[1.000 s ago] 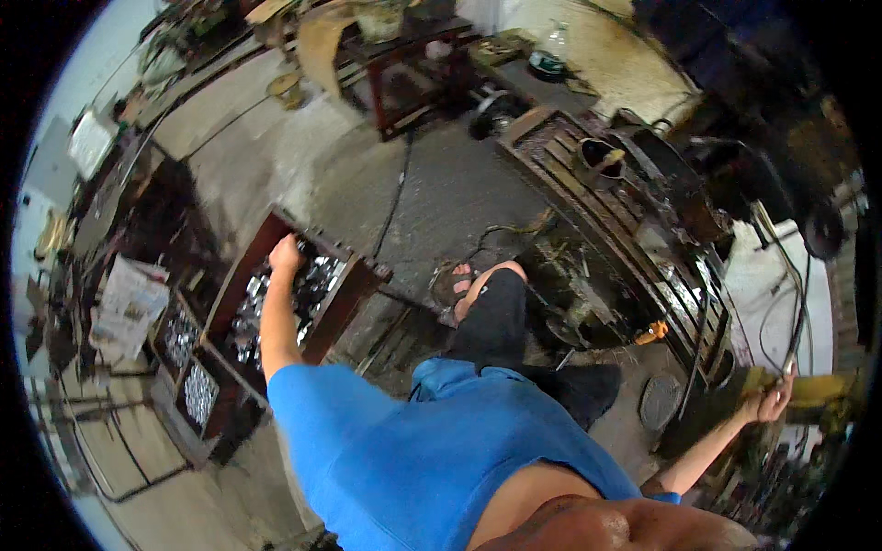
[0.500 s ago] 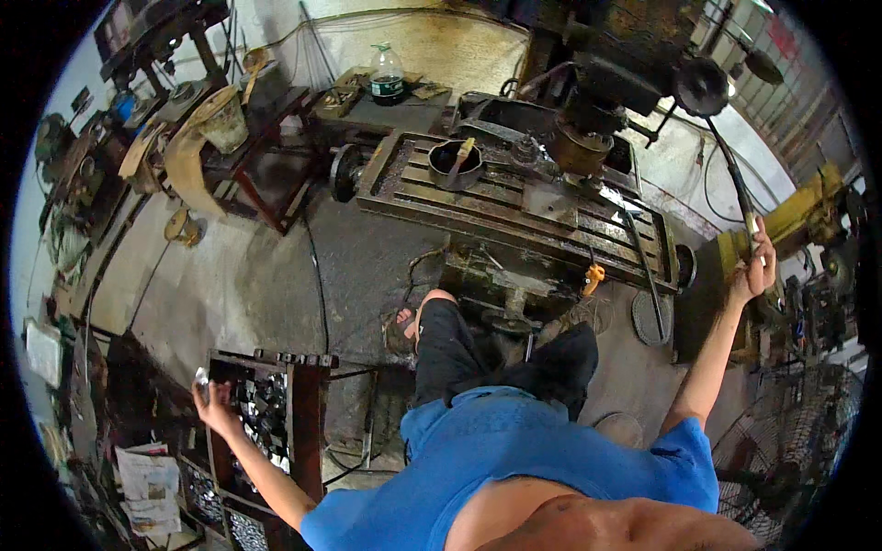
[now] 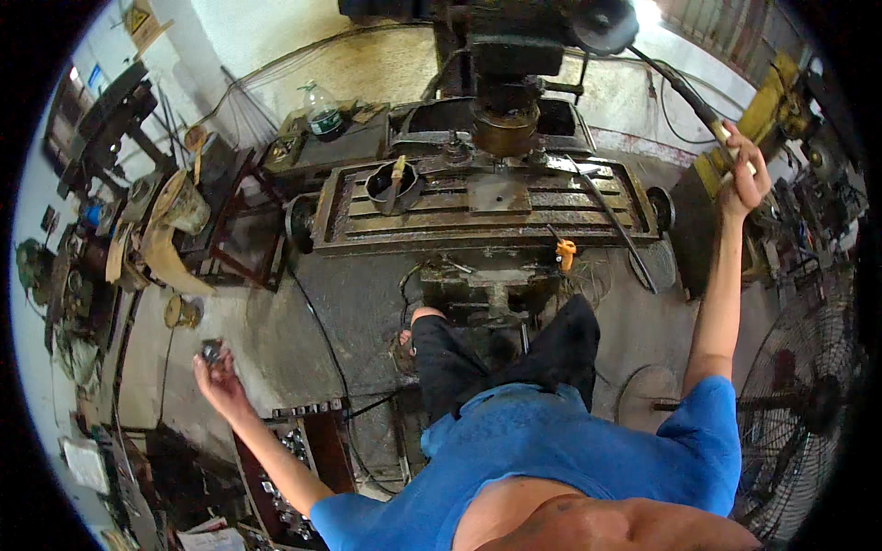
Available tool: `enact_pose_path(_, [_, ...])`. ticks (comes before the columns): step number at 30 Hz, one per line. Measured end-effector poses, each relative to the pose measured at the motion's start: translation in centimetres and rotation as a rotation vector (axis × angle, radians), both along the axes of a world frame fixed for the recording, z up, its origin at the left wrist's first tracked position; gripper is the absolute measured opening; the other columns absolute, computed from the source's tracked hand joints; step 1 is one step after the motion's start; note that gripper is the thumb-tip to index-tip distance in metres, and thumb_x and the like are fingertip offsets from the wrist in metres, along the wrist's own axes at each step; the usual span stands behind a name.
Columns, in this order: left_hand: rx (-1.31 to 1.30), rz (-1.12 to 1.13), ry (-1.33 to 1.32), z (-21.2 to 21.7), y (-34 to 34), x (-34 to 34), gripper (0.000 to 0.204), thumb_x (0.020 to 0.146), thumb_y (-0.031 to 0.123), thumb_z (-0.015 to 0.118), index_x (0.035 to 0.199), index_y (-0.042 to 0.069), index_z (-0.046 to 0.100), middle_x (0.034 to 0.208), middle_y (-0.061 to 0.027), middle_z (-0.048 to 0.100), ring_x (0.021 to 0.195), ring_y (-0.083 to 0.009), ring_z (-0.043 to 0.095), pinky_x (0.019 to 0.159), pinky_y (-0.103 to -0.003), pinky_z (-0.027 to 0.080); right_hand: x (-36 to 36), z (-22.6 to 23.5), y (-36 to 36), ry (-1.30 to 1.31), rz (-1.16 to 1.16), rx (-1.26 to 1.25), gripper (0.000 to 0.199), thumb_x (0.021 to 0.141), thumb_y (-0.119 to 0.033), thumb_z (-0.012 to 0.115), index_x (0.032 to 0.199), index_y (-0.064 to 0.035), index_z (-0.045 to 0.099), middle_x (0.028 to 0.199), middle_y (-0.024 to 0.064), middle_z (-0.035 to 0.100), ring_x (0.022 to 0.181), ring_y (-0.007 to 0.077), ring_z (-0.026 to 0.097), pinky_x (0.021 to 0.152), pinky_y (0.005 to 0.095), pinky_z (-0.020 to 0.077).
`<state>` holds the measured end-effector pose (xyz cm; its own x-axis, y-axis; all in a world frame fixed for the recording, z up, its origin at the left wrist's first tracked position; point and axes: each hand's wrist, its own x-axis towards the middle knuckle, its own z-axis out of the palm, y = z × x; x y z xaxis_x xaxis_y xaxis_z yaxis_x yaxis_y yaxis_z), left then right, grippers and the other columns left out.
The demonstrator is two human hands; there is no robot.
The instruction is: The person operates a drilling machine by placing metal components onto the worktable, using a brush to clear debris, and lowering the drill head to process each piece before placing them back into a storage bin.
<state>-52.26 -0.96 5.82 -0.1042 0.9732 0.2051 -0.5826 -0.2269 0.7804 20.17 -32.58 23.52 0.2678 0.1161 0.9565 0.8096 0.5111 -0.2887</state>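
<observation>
Head view shows you standing at the milling machine (image 3: 487, 197), with your two hands spread well apart, one far out on each side of your body.

Your left hand (image 3: 213, 367) is low at your left, fingers closed around a small dark metal part (image 3: 211, 350). It hangs over the concrete floor (image 3: 276, 321), just above and beyond the wooden crate (image 3: 308, 450) of similar metal pieces by your left hip. The part is too small here for you to tell its shape or long axis.

Your right hand (image 3: 742, 170) is raised high on your right, wrapped around the pale grip at the end of a long dark lever (image 3: 684, 92). That lever runs up and left from your hand toward the machine head (image 3: 514, 46), so its long axis slants across the upper right of the picture.

The machine's slotted surface (image 3: 478, 216) lies ahead of you, between the two hands and well apart from both. From the held part it lies up and to the right; your left hand is the one carrying the piece, while the right is nearer the machine head. A round dark pot (image 3: 390, 184) with a brush and a flat plate (image 3: 501, 195) rest on that surface.
</observation>
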Motion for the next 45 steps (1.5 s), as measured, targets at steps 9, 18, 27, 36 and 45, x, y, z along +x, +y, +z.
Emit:
enact_pose_path(9, [-0.069, -0.244, 0.422, -2.2, 6.6, 13.6, 0.026, 0.079, 0.005, 0.062, 0.1, 0.0, 0.047, 0.083, -0.01, 0.056, 0.06, -0.0181, 0.057, 0.056, -0.032, 0.052, 2.8, 8.4, -0.1, -0.358, -0.369, -0.017, 0.013, 0.08, -0.001, 0.049, 0.08, 0.0094, 0.056, 0.088, 0.0148, 0.06, 0.094, 0.0261, 0.056, 0.089, 0.0372, 0.0389])
enact_pose_path(18, [-0.151, -0.308, 0.359, -4.7, 7.9, 14.4, 0.016, 0.077, 0.008, 0.063, 0.086, 0.008, 0.05, 0.076, -0.0024, 0.057, 0.056, -0.0107, 0.052, 0.053, -0.03, 0.047, -0.6, 9.2, 0.5, -0.175, -0.745, -0.046, 0.019, 0.082, -0.01, 0.051, 0.094, 0.0038, 0.056, 0.093, 0.0099, 0.058, 0.077, 0.0191, 0.055, 0.069, 0.0293, 0.046])
enact_pose_path(27, [-0.294, -0.143, 0.447, -3.1, 4.2, 13.1, 0.023, 0.076, 0.016, 0.067, 0.077, 0.001, 0.05, 0.06, -0.0085, 0.054, 0.042, -0.0138, 0.047, 0.039, -0.026, 0.036, -3.1, -38.5, 2.1, 0.711, 0.018, -1.18, 0.019, 0.063, -0.015, 0.059, 0.071, 0.0025, 0.057, 0.059, 0.0054, 0.053, 0.055, 0.016, 0.05, 0.052, 0.0332, 0.0405])
enact_pose_path(36, [-0.351, -0.183, 0.287, -5.6, 3.4, 11.6, 0.015, 0.08, 0.014, 0.06, 0.086, 0.003, 0.052, 0.067, -0.0046, 0.053, 0.049, -0.0137, 0.05, 0.043, -0.026, 0.039, -6.2, -40.4, 6.6, 1.05, 0.119, -0.931, 0.016, 0.062, -0.013, 0.06, 0.072, -0.001, 0.055, 0.064, 0.0037, 0.054, 0.055, 0.0158, 0.052, 0.053, 0.029, 0.0418])
enact_pose_path(45, [-0.402, -0.258, 0.192, -10.7, 4.2, 12.6, 0.017, 0.081, 0.018, 0.056, 0.091, 0.005, 0.052, 0.071, -0.0023, 0.055, 0.057, -0.0116, 0.052, 0.047, -0.024, 0.038, -7.4, -18.2, 4.5, 0.412, 0.154, -1.001, 0.043, 0.06, -0.012, 0.055, 0.103, -0.0039, 0.056, 0.069, 0.0071, 0.057, 0.053, 0.0179, 0.055, 0.05, 0.0306, 0.0446])
